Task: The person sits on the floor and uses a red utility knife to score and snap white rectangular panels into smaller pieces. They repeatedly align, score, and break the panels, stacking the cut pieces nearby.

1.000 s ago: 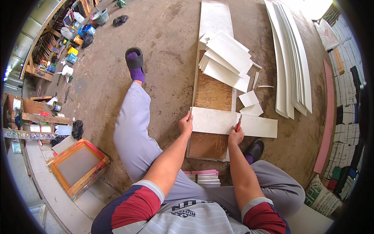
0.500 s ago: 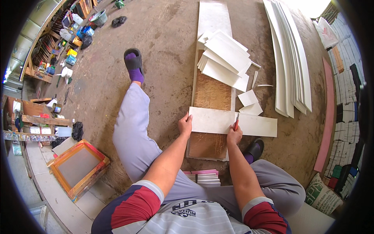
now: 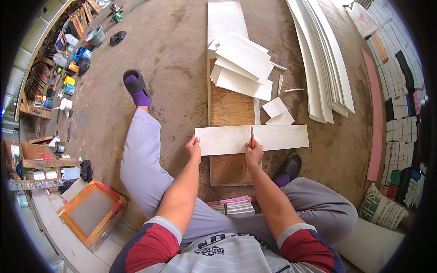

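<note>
A long white strip of sheet material (image 3: pixel 223 142) lies crosswise over a worn brown board (image 3: pixel 231 169) on the floor before me. My left hand (image 3: pixel 193 149) grips the strip's left end, thumb on top and fingers at its edge. My right hand (image 3: pixel 254 154) is closed around a red utility knife (image 3: pixel 253 140), held upright near the middle of the strip. Its blade points away from me at the strip's far edge; whether it has gone through cannot be seen. Beyond, several cut white pieces (image 3: pixel 243 57) lie fanned in a loose pile on the board.
Two small white squares (image 3: pixel 275 108) and thin offcuts (image 3: pixel 280 85) lie right of the board. Long white strips (image 3: pixel 321 63) are stacked farther right. A wooden-framed screen (image 3: pixel 93 214) stands at left, below paint containers (image 3: pixel 68 84). Between my legs is a stack of strips (image 3: pixel 234 207).
The whole view has shifted, so things appear farther left. The white strip has turned slightly, its right end swinging away from me. Both hands keep their hold on strip and knife.
</note>
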Tool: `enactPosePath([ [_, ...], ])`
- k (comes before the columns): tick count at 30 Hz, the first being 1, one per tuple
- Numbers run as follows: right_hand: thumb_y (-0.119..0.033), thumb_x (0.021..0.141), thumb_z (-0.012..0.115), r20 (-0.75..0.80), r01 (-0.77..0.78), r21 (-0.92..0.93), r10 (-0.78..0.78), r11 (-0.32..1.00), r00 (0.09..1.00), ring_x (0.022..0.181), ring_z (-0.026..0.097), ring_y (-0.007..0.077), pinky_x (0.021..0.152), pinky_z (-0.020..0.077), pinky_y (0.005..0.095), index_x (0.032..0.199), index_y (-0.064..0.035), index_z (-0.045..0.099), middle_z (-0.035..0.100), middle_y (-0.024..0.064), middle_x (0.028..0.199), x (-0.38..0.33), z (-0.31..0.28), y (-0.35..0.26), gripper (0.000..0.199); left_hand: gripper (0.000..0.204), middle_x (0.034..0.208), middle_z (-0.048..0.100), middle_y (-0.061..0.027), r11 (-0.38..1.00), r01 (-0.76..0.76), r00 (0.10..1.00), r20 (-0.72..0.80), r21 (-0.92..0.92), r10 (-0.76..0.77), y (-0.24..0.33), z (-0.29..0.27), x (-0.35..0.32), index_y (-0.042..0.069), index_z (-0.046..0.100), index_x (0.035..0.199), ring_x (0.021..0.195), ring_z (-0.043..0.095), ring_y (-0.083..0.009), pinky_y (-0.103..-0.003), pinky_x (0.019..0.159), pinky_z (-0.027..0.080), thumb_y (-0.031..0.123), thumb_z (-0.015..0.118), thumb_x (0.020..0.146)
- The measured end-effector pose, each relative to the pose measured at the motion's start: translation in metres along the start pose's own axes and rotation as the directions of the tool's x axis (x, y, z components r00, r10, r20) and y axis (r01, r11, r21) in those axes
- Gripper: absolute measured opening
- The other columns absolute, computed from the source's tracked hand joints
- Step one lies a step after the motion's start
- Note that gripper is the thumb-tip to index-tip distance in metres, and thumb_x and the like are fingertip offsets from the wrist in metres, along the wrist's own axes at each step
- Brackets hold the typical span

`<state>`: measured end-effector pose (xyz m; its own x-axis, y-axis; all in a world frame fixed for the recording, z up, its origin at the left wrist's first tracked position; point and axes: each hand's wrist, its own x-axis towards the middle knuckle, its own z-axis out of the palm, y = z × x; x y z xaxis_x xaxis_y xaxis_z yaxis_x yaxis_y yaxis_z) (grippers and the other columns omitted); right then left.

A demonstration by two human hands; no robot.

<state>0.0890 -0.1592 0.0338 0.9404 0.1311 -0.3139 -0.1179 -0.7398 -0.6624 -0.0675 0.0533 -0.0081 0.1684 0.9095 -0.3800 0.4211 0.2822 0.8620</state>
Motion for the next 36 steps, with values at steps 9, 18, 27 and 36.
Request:
enactPosePath([
  [9, -0.024, 0.091, 0.073, 0.0, -0.041, 0.023, 0.041, 0.999, 0.999, 0.098, 0.064, 0.0354, 0.092, 0.0508, 0.0445, 0.126, -0.0133, 0.071, 0.062, 0.0161, 0.105, 0.003, -0.003, 0.0, 0.036, 0.041, 0.131, 0.068, -0.0197, 1.0, 0.002, 1.0, -0.008, 0.03, -0.002, 0.011, 0.005, -0.009, 0.002, 0.063, 0.137, 0.117, 0.068, -0.0252, -0.034, 0.102, 0.05, 0.017, 0.068, 0.099],
  [18, -0.024, 0.085, 0.079, -0.047, -0.06, 0.092, 0.065, 0.994, 0.997, 0.094, 0.065, 0.034, 0.089, 0.0508, 0.044, 0.11, -0.0089, 0.075, 0.064, 0.018, 0.095, 0.011, 0.004, 0.008, 0.03, 0.04, 0.135, 0.064, -0.0172, 0.82, -0.187, 0.969, -0.036, 0.542, 0.244, 0.024, 0.011, -0.012, 0.007, 0.069, 0.131, 0.12, 0.062, -0.0353, -0.042, 0.106, 0.047, 0.012, 0.07, 0.091],
  [27, -0.022, 0.085, 0.078, -0.047, -0.051, 0.09, 0.055, 0.995, 0.997, 0.095, 0.065, 0.0348, 0.088, 0.0507, 0.0449, 0.109, -0.009, 0.075, 0.065, 0.0179, 0.093, 0.007, 0.001, 0.001, 0.028, 0.053, 0.159, 0.043, -0.0064, 0.093, -0.89, 0.439, 0.785, 0.447, 0.437, 0.049, 0.063, -0.06, 0.023, 0.053, 0.148, 0.149, 0.033, -0.0353, -0.053, 0.122, 0.028, 0.02, 0.059, 0.096],
  [36, -0.018, 0.088, 0.071, -0.005, 0.016, 0.083, -0.016, 0.996, 1.0, 0.093, 0.067, 0.0408, 0.087, 0.0519, 0.0492, 0.117, -0.0098, 0.068, 0.069, 0.0242, 0.104, 0.022, 0.003, 0.02, 0.031, 0.081, 0.16, 0.036, -0.0087, -0.163, -0.894, 0.415, 0.908, 0.417, 0.051, 0.109, 0.103, -0.075, 0.041, 0.031, 0.159, 0.143, 0.035, -0.0374, -0.058, 0.111, 0.035, 0.05, 0.071, 0.09],
])
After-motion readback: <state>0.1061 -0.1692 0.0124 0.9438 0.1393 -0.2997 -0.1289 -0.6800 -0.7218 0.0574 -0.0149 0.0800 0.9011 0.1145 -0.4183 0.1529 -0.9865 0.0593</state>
